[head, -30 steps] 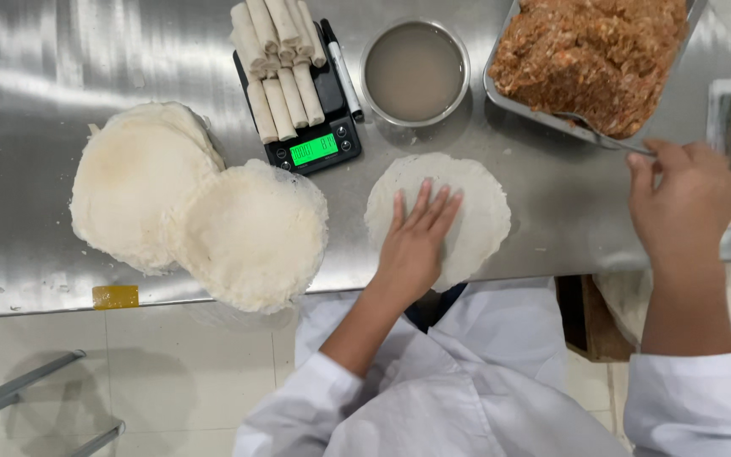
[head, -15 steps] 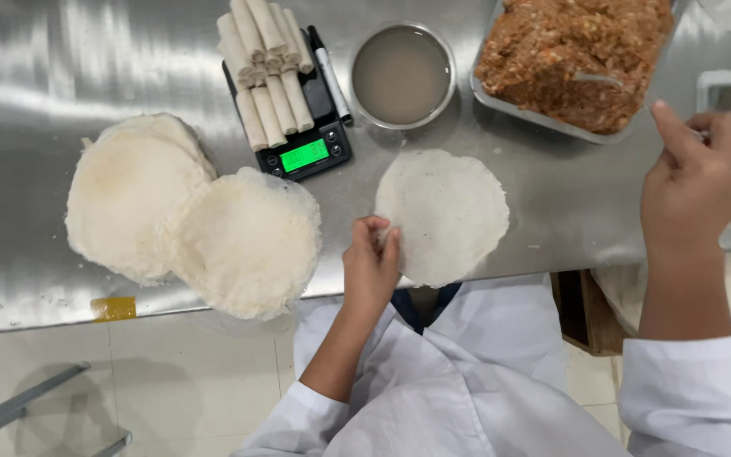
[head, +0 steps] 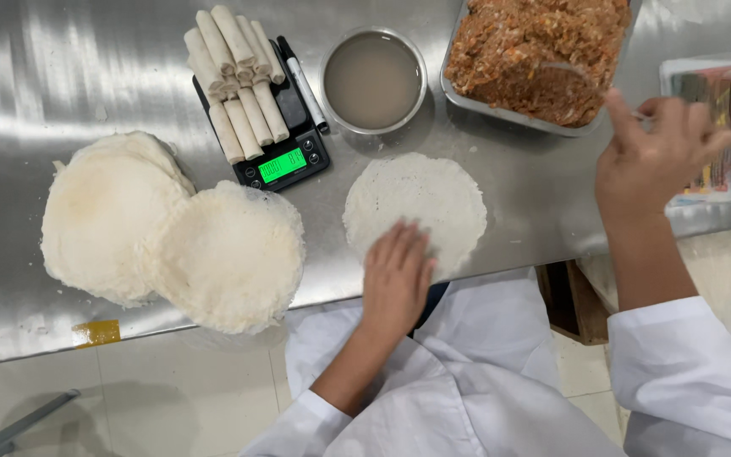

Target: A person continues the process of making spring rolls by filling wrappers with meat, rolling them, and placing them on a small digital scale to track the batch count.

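Observation:
A single round white lacy wrapper [head: 420,199] lies flat on the steel table. My left hand [head: 395,275] rests palm down on its near edge, fingers spread. My right hand [head: 657,156] hovers to the right, by the metal tray of orange-brown minced filling [head: 539,51], fingers loosely curled around what looks like a thin utensil handle reaching into the filling. The utensil is blurred and hard to make out.
Two stacks of round wrappers [head: 162,228] sit at the left. A black scale [head: 285,161] with a green display carries several rolled white rolls [head: 234,76] and a black pen [head: 306,85]. A steel bowl of cloudy liquid [head: 374,80] stands behind the wrapper. A colourful packet [head: 717,127] lies far right.
My left hand slid back from the wrapper's middle to its near edge. My right hand moved left from the table's right side toward the filling tray.

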